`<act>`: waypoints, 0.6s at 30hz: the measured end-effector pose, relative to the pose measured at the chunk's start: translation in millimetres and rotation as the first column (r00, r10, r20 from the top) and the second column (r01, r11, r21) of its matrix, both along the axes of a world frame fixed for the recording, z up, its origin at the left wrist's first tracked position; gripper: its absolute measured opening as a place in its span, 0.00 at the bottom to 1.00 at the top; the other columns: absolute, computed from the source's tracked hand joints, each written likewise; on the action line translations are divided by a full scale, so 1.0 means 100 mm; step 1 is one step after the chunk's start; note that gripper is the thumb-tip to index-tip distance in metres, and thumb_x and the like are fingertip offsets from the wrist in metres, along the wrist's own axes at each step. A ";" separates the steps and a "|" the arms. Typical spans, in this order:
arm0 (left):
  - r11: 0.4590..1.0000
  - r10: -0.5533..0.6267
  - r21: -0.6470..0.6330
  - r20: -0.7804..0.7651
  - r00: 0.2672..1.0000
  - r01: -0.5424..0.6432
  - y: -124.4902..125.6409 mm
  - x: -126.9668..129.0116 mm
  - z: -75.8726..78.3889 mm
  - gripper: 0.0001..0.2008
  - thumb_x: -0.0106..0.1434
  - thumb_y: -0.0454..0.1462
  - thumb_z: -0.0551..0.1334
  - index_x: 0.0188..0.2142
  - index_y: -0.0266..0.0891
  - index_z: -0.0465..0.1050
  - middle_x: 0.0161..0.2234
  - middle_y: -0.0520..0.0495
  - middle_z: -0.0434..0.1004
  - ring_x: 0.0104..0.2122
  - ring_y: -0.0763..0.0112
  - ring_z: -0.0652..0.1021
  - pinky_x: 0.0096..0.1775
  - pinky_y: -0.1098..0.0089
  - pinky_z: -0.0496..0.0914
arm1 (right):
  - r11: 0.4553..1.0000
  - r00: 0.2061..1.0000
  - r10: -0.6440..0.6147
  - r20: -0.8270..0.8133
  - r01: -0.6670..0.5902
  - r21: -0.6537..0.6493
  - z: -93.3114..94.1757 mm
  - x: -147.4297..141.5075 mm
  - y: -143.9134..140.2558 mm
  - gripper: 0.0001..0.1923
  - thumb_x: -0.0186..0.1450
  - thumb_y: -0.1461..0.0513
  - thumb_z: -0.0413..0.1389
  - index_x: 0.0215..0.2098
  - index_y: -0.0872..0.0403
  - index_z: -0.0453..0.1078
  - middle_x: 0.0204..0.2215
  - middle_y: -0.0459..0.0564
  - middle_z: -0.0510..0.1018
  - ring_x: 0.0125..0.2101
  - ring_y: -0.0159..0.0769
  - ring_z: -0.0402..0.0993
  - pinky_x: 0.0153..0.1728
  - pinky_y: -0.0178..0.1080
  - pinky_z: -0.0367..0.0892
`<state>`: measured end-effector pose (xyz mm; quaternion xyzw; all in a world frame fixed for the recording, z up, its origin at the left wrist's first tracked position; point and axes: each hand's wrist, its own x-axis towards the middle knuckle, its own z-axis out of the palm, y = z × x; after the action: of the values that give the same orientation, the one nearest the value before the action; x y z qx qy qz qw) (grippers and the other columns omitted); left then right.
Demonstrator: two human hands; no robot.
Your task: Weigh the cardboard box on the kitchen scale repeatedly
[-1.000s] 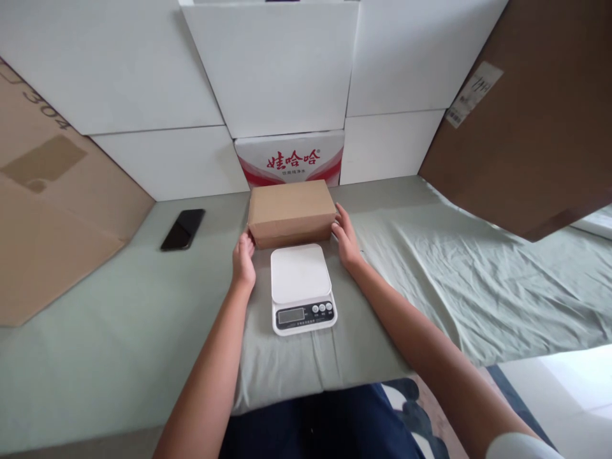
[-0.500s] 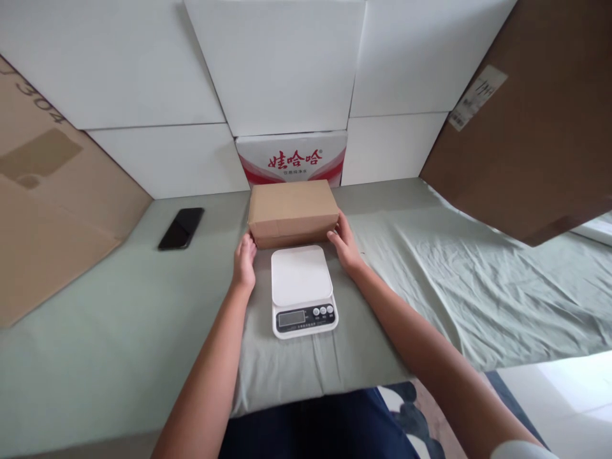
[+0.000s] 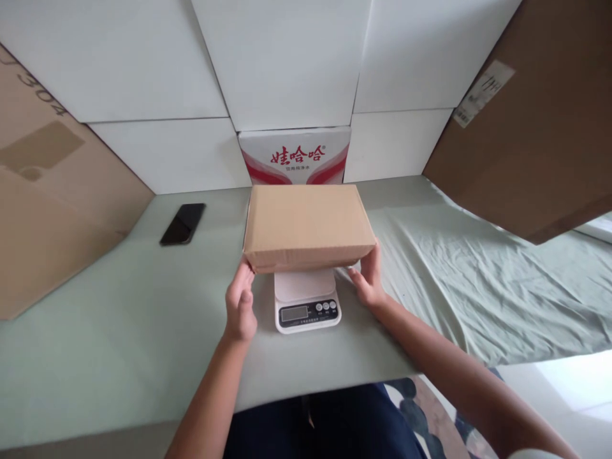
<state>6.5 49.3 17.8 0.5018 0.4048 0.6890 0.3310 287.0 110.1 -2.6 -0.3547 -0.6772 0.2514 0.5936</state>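
A closed brown cardboard box is held between my two hands, above the back part of a white kitchen scale. My left hand grips the box's front left corner, its fingertips partly hidden under the edge. At the front right corner, my right hand holds the box from the side and below. The box covers the rear of the scale's plate; whether it touches the plate I cannot tell. The scale's grey display and its round buttons face me, and no digits can be made out.
A black phone lies on the green cloth to the left. Large cardboard panels stand at left and right. White boxes and a red-and-white printed carton line the back.
Both hands have lifted the cardboard box from behind the scale and brought it nearer to me, over the scale's plate. The scale and the phone have stayed in place.
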 end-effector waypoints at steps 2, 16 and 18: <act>0.999 0.005 -0.039 0.009 1.000 -0.005 -0.19 0.00 -0.07 0.41 0.64 0.63 0.62 0.64 0.35 0.75 0.64 0.30 0.76 0.69 0.39 0.70 0.67 0.47 0.66 | 0.999 1.000 0.023 0.012 -0.023 -0.027 -0.01 0.03 -0.15 0.42 0.69 0.40 0.55 0.75 0.40 0.49 0.69 0.55 0.61 0.69 0.57 0.59 0.72 0.65 0.57; 0.972 0.164 -0.179 0.043 0.986 -0.153 -0.50 0.02 -0.12 0.41 0.62 0.63 0.63 0.62 0.35 0.77 0.64 0.28 0.75 0.67 0.37 0.72 0.68 0.42 0.63 | 0.999 0.988 0.036 0.149 -0.037 0.005 0.23 -0.04 -0.34 0.40 0.70 0.41 0.53 0.75 0.40 0.49 0.63 0.59 0.63 0.62 0.58 0.60 0.61 0.67 0.67; 0.972 0.163 -0.181 0.046 0.985 -0.153 -0.51 0.02 -0.11 0.41 0.62 0.63 0.64 0.61 0.35 0.78 0.63 0.28 0.76 0.67 0.36 0.72 0.68 0.42 0.63 | 0.999 0.989 0.038 0.146 -0.039 0.005 0.24 -0.04 -0.35 0.39 0.70 0.41 0.53 0.75 0.40 0.50 0.62 0.59 0.63 0.61 0.57 0.61 0.60 0.67 0.67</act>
<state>8.7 -1.5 6.4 0.4154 0.4927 0.6896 0.3305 282.9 75.0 21.3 -0.3568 -0.7266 0.2334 0.5388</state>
